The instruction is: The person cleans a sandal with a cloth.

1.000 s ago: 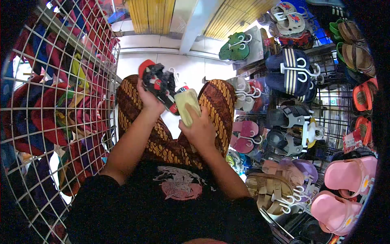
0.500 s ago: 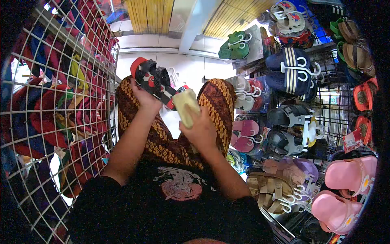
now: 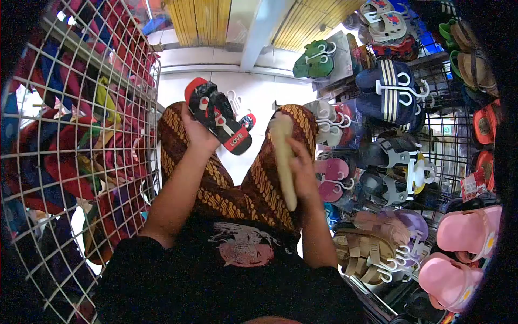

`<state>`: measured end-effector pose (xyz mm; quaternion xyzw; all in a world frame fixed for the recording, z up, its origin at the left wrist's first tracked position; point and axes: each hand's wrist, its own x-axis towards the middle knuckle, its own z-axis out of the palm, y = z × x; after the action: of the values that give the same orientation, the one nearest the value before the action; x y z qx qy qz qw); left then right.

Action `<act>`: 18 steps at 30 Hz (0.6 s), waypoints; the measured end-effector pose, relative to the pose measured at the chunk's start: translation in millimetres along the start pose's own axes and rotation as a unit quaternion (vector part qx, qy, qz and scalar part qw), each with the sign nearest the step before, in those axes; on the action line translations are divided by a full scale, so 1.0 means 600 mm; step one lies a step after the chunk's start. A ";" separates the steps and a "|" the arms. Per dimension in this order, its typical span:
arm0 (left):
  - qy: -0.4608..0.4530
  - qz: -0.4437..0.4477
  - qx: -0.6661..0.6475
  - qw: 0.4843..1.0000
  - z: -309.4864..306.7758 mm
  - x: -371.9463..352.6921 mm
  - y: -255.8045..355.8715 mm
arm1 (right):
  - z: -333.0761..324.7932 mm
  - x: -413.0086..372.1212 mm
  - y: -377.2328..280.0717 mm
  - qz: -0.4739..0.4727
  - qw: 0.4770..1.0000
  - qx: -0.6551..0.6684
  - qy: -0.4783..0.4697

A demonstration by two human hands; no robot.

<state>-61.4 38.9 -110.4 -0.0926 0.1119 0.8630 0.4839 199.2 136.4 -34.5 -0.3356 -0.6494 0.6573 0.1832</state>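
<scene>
My left hand (image 3: 198, 135) is closed on the side of a black slide sandal (image 3: 235, 131) with red trim, a printed strap and the word LOVE at one end. The sandal is tilted over the gap between my knees. A small piece with a red and blue print (image 3: 248, 122) shows just behind its edge. Away to the right, over my right thigh, my right hand (image 3: 306, 178) grips a pale yellow cloth (image 3: 284, 162), which appears narrow and nearly edge-on. A space separates the cloth from the sandal.
On my left stands a white wire grid (image 3: 81, 146) with colourful goods behind it. Racks at right hold navy striped slides (image 3: 388, 92), green sandals (image 3: 314, 59), brown sandals (image 3: 361, 245) and pink clogs (image 3: 467, 232). White hangers (image 3: 233, 100) lie on the tiled floor ahead.
My right hand has drawn the cloth off the sandal and moved right, turning it edge-on. The sandal has shifted slightly right, and its LOVE end now shows.
</scene>
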 end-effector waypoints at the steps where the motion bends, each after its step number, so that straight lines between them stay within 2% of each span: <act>1: 0.016 -0.016 0.004 1.000 -0.002 0.003 0.000 | -0.011 0.005 0.014 0.059 0.992 0.108 0.030; 2: 0.040 -0.008 0.019 0.999 -0.003 0.006 -0.006 | -0.031 0.022 0.045 0.051 0.967 0.247 -0.037; 4: 0.065 -0.024 0.050 0.996 0.022 -0.004 -0.020 | -0.060 0.055 0.083 0.094 0.842 0.504 -0.167; 5: 0.059 -0.057 0.055 0.995 0.022 -0.005 -0.025 | -0.067 0.059 0.091 0.085 0.827 0.535 -0.150; 6: -0.007 -0.105 0.059 0.993 0.013 -0.009 -0.024 | -0.063 0.061 0.077 0.078 0.811 0.565 -0.132; 7: -0.012 -0.115 0.089 0.989 0.010 -0.011 -0.029 | -0.057 0.058 0.066 0.091 0.804 0.576 -0.114; 9: -0.024 -0.133 0.115 0.984 0.014 -0.019 -0.044 | -0.046 0.046 0.039 0.086 0.850 0.516 -0.065; 11: -0.037 -0.145 0.105 0.983 0.039 -0.035 -0.057 | -0.045 0.039 0.035 0.080 0.899 0.427 0.049; 14: -0.053 -0.181 0.137 0.972 0.058 -0.057 -0.070 | -0.024 0.024 -0.042 -0.040 0.946 0.233 0.220; 15: -0.084 -0.195 0.129 0.969 0.052 -0.059 -0.074 | -0.031 0.012 -0.051 -0.049 0.963 0.120 0.238; 16: -0.088 -0.193 0.136 0.968 0.049 -0.061 -0.077 | -0.036 0.003 -0.063 -0.103 0.968 0.038 0.224; 18: -0.096 -0.189 0.150 0.966 0.045 -0.071 -0.083 | -0.044 -0.009 -0.087 -0.205 0.951 -0.130 0.190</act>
<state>2.1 37.0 -78.3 0.0449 0.1734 0.7340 0.6551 210.8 156.9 19.4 -0.3347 -0.7370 0.4397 0.3892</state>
